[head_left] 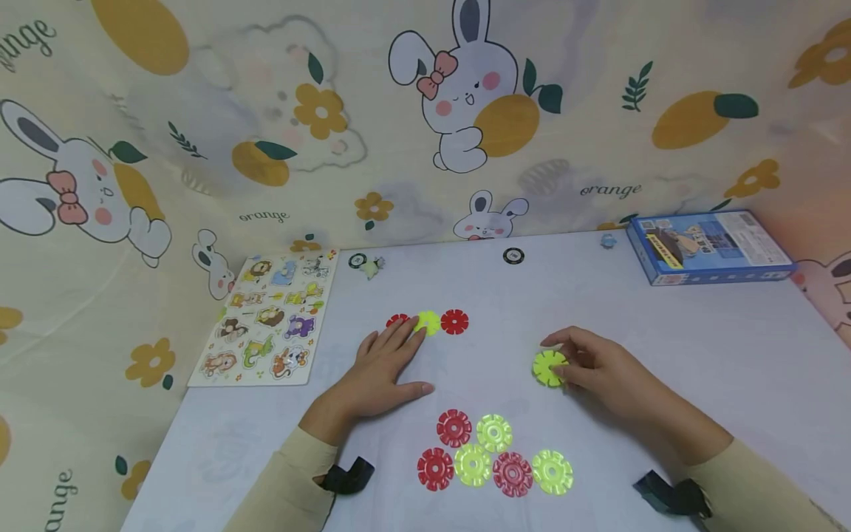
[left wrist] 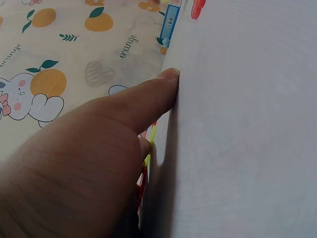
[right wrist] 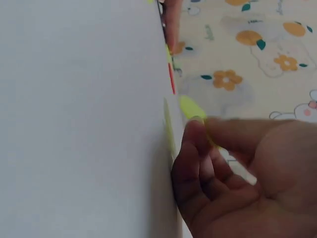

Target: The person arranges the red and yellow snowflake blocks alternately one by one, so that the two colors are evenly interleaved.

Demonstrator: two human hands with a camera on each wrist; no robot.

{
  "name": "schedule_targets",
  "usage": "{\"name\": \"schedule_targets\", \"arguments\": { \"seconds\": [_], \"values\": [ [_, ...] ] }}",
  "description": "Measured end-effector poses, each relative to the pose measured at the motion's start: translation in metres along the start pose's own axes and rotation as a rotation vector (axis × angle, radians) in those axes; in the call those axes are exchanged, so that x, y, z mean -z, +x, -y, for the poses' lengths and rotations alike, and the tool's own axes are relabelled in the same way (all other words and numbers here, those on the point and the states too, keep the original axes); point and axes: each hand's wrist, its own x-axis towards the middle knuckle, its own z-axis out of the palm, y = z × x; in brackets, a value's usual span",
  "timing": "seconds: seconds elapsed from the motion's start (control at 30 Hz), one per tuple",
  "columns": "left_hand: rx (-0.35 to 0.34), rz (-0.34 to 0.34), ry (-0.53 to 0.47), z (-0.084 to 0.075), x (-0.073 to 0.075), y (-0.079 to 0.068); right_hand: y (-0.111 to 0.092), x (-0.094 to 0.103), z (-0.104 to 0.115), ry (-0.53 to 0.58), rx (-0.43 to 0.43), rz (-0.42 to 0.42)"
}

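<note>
My left hand lies with fingers extended on the white table, fingertips over a red snowflake disc and at the edge of a yellow-green disc. Right of these, in the same row, is another red disc. Between thumb and fingers, my right hand pinches a yellow-green snowflake disc; the right wrist view shows this disc tilted near the tabletop. Nearer to me lie several flat discs, red and yellow-green. The left wrist view shows mainly the left thumb.
An animal sticker board lies at the left. Toward the back are two black round chips, a small green figure and a small blue piece. A blue box occupies the back right, before a patterned cloth backdrop.
</note>
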Motion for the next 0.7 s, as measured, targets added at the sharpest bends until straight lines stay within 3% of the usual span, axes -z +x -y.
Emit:
{"name": "schedule_targets", "arguments": {
  "seconds": [0.13, 0.37, 0.53, 0.6, 0.7],
  "values": [
    [-0.010, -0.002, -0.007, 0.000, 0.000, 0.000, 0.025, -0.008, 0.001, 0.096, -0.042, -0.037],
    [-0.014, -0.008, -0.005, 0.001, 0.001, -0.001, 0.066, -0.025, 0.013, 0.020, -0.029, -0.108],
    [-0.021, -0.010, -0.014, 0.001, 0.000, 0.000, 0.085, -0.035, 0.022, 0.085, -0.068, -0.105],
    [-0.023, -0.010, -0.016, 0.002, 0.000, 0.000, 0.087, -0.037, 0.025, 0.055, -0.073, -0.110],
    [-0.021, -0.008, -0.012, 0.002, 0.000, 0.000, 0.084, -0.040, 0.027, -0.082, -0.042, -0.124]
  ]
}}
